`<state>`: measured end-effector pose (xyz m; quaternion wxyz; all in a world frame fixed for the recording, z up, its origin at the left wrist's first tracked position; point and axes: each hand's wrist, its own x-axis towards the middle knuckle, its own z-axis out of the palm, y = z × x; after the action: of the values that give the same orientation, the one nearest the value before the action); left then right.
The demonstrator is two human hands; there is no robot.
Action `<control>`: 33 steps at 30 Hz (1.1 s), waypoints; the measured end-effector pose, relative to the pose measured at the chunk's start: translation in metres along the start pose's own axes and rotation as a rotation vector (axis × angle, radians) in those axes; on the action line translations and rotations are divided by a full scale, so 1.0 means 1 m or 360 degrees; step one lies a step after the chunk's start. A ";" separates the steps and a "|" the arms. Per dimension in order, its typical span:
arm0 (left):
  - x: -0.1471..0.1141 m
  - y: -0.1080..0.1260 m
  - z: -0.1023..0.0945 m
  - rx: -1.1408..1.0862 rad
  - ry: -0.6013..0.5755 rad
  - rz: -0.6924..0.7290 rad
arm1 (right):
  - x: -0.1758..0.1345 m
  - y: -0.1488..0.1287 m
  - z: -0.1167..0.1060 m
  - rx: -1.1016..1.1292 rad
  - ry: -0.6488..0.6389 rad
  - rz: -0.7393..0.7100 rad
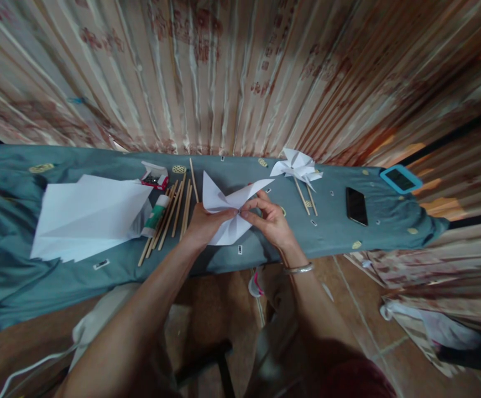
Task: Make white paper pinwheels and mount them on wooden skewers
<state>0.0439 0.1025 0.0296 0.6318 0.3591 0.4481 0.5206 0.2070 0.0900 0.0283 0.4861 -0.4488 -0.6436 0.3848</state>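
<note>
White paper, folded into a half-shaped pinwheel [230, 231] with sharp wings and soft creases, is in both hands over the cloth-covered worktop [327, 240]; the grip of the left hand [201, 224] and right hand [272, 220] is clamped on its middle. Pale printed patches on the fabric bear dark marks too small to read. Slim wooden sticks [166, 221] lie by a green-and-white tube [156, 214], its lettering illegible. Beyond are a red-and-white box [157, 173], paper pinwheels [297, 165] on sticks and a pleated curtain [224, 77].
</note>
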 end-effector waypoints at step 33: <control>0.003 -0.009 -0.010 0.0392 -0.0019 0.0203 | -0.001 0.000 0.005 -0.0028 -0.0067 0.0111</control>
<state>0.0377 0.1036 0.0177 0.5511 0.4648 0.4812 0.4987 0.2020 0.0886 0.0264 0.4547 -0.4672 -0.6410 0.4051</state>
